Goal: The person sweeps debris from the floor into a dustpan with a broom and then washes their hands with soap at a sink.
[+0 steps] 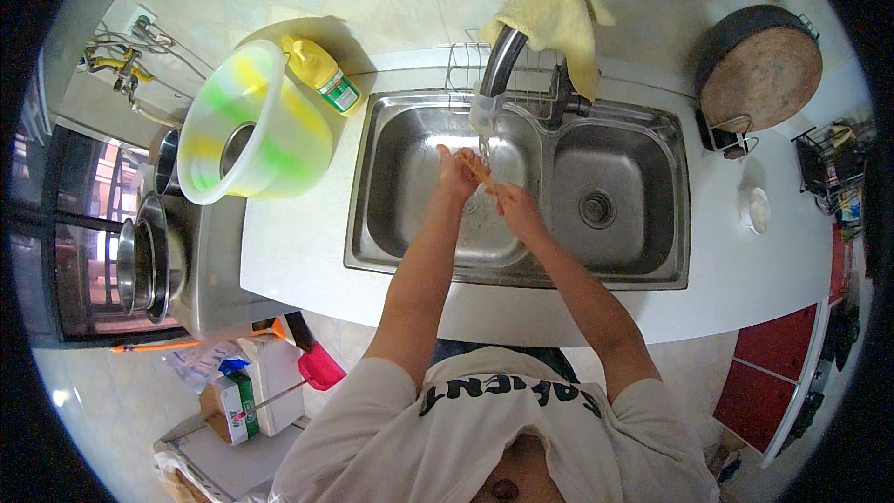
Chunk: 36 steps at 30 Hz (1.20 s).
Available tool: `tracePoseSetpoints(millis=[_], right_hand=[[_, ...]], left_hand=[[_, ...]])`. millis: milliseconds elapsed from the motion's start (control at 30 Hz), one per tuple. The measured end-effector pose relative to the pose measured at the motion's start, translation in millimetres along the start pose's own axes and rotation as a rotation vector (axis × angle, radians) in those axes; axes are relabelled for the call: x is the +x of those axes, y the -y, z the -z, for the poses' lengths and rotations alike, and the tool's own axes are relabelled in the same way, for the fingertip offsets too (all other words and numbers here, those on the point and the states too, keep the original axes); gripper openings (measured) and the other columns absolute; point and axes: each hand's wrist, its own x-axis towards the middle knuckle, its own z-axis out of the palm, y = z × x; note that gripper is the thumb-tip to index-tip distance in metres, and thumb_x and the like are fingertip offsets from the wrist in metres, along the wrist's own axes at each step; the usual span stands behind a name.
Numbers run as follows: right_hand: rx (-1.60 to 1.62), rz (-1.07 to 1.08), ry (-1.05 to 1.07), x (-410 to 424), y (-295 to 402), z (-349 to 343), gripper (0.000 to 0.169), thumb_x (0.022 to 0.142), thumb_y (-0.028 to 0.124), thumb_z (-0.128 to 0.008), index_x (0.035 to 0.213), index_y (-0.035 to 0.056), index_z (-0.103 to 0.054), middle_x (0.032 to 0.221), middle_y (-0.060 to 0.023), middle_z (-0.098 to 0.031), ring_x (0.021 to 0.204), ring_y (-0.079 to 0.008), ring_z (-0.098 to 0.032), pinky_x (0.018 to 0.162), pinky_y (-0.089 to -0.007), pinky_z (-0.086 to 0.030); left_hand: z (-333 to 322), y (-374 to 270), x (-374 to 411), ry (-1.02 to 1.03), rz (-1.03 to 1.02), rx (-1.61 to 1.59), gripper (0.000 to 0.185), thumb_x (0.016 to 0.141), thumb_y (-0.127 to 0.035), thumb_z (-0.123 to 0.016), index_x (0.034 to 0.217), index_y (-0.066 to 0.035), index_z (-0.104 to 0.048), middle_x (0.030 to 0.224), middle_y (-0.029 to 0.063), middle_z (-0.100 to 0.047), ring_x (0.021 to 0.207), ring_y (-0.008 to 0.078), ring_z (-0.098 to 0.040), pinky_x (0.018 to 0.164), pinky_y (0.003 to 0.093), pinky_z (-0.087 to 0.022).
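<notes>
Over the left basin of a double steel sink (pixel 391 175), both my hands meet at a small orange-brown thing (pixel 480 171), too small to name. My left hand (pixel 459 169) has its thumb raised and its fingers at the thing's upper end. On its lower end, my right hand (pixel 513 208) is closed. Water (pixel 485 147) runs beside them from a black and chrome faucet (pixel 504 59) with a translucent spout piece (pixel 485 112). A yellow cloth (pixel 552 10) hangs over the faucet.
Left of the sink lie a tipped green-yellow plastic bucket (pixel 297 136) and a yellow detergent bottle (pixel 325 77). A wire rack (pixel 464 63) stands behind the basin. A round wooden cutting board (pixel 765 77), a small white bowl (pixel 755 211) and a black rack (pixel 831 161) are at right.
</notes>
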Motion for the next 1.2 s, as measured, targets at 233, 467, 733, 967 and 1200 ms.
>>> tracePoseSetpoints(millis=[233, 467, 733, 967, 1200], right_hand=[[0.08, 0.058, -0.096, 20, -11, -18, 0.023, 0.086, 0.028, -0.043, 0.087, 0.0056, -0.048, 0.076, -0.0193, -0.058, 0.072, -0.0389, -0.056, 0.063, -0.0455, -0.043], [-0.082, 0.035, -0.036, 6, 7, -3, 0.021, 0.087, 0.024, -0.04, 0.092, 0.0034, -0.045, 0.077, -0.0255, -0.057, 0.073, -0.0428, -0.055, 0.062, -0.0513, -0.041], [-0.008, 0.114, -0.124, -8, -1, -2, 0.016, 0.087, 0.018, -0.043, 0.088, 0.0032, -0.049, 0.054, -0.0082, -0.049, 0.046, -0.02, -0.048, 0.047, -0.0352, -0.039], [0.236, 0.033, 0.073, 3, 2, 12, 0.019, 0.088, 0.018, -0.045, 0.079, 0.0033, -0.051, 0.06, -0.0012, -0.05, 0.053, -0.0087, -0.047, 0.047, -0.0249, -0.037], [0.66, 0.382, 0.073, 48, 28, -10, 0.013, 0.085, 0.015, -0.052, 0.089, 0.0032, -0.058, 0.07, -0.004, -0.057, 0.067, -0.0113, -0.054, 0.062, -0.0248, -0.044]], left_hand=[[-7, 38, -40, 0.001, -0.415, 0.727, 0.027, 0.081, -0.01, -0.052, 0.105, -0.002, -0.045, 0.08, 0.007, -0.052, 0.071, 0.0154, -0.051, 0.063, 0.0281, -0.041], [-18, 44, -29, -0.262, -0.565, 0.68, 0.024, 0.088, -0.024, -0.043, 0.082, -0.001, -0.048, 0.065, 0.0075, -0.051, 0.058, 0.0174, -0.049, 0.054, 0.0294, -0.041], [-19, 11, -22, -0.122, -0.015, 0.465, 0.038, 0.088, -0.038, -0.04, 0.07, -0.007, -0.052, 0.056, 0.0044, -0.051, 0.043, 0.014, -0.046, 0.038, 0.0253, -0.034], [-22, -6, -52, 0.136, -0.301, 0.812, 0.02, 0.088, -0.021, -0.045, 0.09, -0.007, -0.058, 0.072, 0.0042, -0.06, 0.059, 0.0131, -0.055, 0.051, 0.0234, -0.043], [-33, -43, -87, 0.228, -0.516, 0.687, 0.027, 0.081, -0.001, -0.051, 0.107, -0.004, -0.057, 0.084, 0.0015, -0.056, 0.08, 0.0094, -0.053, 0.07, 0.0236, -0.043]])
